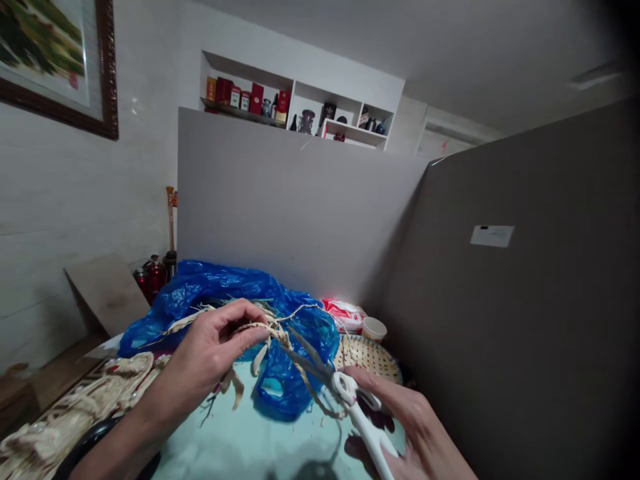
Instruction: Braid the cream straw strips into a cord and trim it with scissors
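My left hand (210, 353) is closed in a pinch on a braided straw cord (273, 331), holding it up above the table. Loose pale strands hang from the cord. My right hand (415, 427) grips a pair of scissors with white handles (363, 417). The scissors' grey blades (307, 357) are parted and point up and left at the cord, close beside my left fingertips.
A crumpled blue plastic bag (220, 293) lies behind the hands. Coiled straw braid (85, 400) sits at the left, a woven round mat (367, 357), a paper cup (374, 329) and a red-white packet (345, 313) at the right. Grey partition panels (500, 300) stand behind and to the right.
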Demonstrator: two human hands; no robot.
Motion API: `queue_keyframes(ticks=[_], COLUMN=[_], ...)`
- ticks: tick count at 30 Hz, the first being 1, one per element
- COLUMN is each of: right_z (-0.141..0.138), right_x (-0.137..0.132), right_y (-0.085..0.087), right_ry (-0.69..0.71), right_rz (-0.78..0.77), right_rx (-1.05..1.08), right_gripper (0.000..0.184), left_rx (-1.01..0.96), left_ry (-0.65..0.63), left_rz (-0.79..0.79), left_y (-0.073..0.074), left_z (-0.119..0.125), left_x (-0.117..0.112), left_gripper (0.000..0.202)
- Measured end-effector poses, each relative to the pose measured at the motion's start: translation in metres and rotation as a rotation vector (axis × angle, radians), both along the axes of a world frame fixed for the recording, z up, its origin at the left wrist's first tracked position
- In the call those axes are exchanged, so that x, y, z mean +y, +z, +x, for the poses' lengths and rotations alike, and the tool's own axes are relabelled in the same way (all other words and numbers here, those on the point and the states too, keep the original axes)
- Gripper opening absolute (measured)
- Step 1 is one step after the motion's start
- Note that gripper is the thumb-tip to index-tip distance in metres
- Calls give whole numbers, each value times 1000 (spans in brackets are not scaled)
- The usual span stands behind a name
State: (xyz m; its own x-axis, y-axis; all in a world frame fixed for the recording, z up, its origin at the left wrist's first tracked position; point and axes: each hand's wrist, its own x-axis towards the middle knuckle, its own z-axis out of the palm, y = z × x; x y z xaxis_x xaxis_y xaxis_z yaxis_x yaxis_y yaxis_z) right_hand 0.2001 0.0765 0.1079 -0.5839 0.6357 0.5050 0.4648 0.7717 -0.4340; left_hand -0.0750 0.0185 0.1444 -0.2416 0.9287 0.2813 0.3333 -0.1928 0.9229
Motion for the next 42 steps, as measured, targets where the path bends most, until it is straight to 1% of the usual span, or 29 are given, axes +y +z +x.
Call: queue_keyframes(ticks=[2, 6, 9, 14, 17, 21, 25, 28, 32, 35, 39, 42], right_z=[-4, -13, -16, -12, -13, -16, -17, -19, -20, -20, -20, -21], right_x=[3, 5, 5, 6, 4, -1, -1, 0, -1, -3, -6, -6], right_y=[-3, -1, 0, -3, -1, 3, 3, 3, 2, 4, 6, 4], right_ry=[48, 100, 119, 144, 149, 156, 165, 176, 178, 142, 89, 63], right_rz=[30, -45, -80, -80, -98, -157, -171, -178, -195, -193, -181, -209], right_rx=[7, 10, 24, 23, 36, 48, 28, 50, 105, 124, 26, -36], right_gripper=[49, 42, 44, 49, 44, 29, 20, 19, 24, 23, 13, 11], left_rx=[-49, -89, -130, -248, -263, -212, -237, -226, -246, -264, -249, -270], left_ry=[-8, -69, -132, -155, -152, -147, -166, -168, -171, -140, -93, -87], left_rz=[-25, -85, -119, -50, -57, -16, -58, -79, -74, -50, 4, -27], left_y=[1, 2, 1, 0, 2, 4, 3, 2, 3, 5, 5, 4], left_z=[1, 2, 2, 3, 4, 4, 3, 3, 4, 6, 8, 8], left_x=[1, 0, 0, -3, -4, -5, -7, -8, -7, -7, -7, -7], left_gripper=[24, 26, 26, 22, 22, 18, 18, 21, 20, 18, 17, 17])
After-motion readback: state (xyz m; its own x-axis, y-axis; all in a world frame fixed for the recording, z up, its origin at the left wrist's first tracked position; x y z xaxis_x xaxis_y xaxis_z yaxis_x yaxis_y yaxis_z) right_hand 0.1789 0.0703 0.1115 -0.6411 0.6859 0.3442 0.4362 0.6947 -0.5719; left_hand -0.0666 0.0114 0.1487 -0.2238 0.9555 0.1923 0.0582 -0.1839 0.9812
